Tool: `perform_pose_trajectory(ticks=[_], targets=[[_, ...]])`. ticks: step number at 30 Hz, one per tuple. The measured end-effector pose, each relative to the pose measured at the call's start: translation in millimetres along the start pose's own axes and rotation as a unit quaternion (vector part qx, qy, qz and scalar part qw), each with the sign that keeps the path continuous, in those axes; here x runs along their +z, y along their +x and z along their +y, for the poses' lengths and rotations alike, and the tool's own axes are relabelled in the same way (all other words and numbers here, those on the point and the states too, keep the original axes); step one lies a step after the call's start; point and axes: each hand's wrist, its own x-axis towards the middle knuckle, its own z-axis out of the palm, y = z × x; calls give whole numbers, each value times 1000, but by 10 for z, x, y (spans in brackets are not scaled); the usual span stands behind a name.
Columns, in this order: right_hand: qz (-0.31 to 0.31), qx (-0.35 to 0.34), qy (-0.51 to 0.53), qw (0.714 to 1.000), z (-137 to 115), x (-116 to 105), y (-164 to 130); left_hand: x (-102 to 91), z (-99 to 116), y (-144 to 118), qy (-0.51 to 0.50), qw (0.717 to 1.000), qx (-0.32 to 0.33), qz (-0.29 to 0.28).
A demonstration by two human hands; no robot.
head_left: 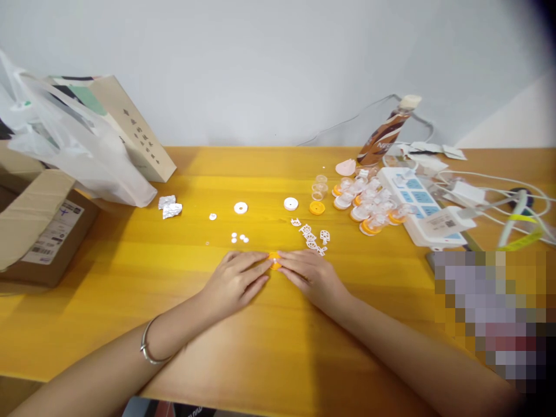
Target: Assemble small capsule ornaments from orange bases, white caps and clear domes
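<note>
My left hand (241, 277) and my right hand (313, 278) meet over the table, their fingertips pinching a small orange round plastic piece (274, 262) from both sides. Something small and white shows on its top. Just beyond my right hand lie several white spoked plastic pieces (309, 237). Small white discs (234, 238) rest past my left hand. Farther back are a white ring with a centre hole (240, 207), a white round cap (291, 204), an orange round cap (317, 208) and clear plastic cups (319, 188).
Several clear domed pieces with orange and white bases (367, 202) cluster beside a white power strip (421, 208). A brown-labelled bottle (384, 136) and cables (499, 182) stand behind. At left are a cardboard box (47, 231), a plastic bag (108, 168) and crumpled foil (171, 209).
</note>
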Motion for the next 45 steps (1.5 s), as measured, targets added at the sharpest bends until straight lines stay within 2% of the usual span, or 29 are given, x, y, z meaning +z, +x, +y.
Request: perform_pose_trajectory(ticks=[12,16,19,30,33,38,41,45], targets=[[0,-49,-54,997,-52,-15,9,-55,45,23,54,998,23,-23],[-20,-65,-78,995,-64,-22,15,-59,63,22,79,996,37,-30],[-28,-54,-71,996,-70,-17,20,-72,75,32,89,995,45,-24],[13,-1,9,1000,-10,24,1,-63,116,30,46,999,23,-3],[13,6,22,1000,-21,12,3,-132,-20,59,26,999,-19,28],[-9,27,40,999,-45,-24,31,-252,-422,92,18,982,-163,89],[-23,35,43,998,-45,-31,54,-240,-552,104,-4,979,-185,85],[-32,37,40,998,-34,-18,64,-194,-547,123,-18,980,-187,69]])
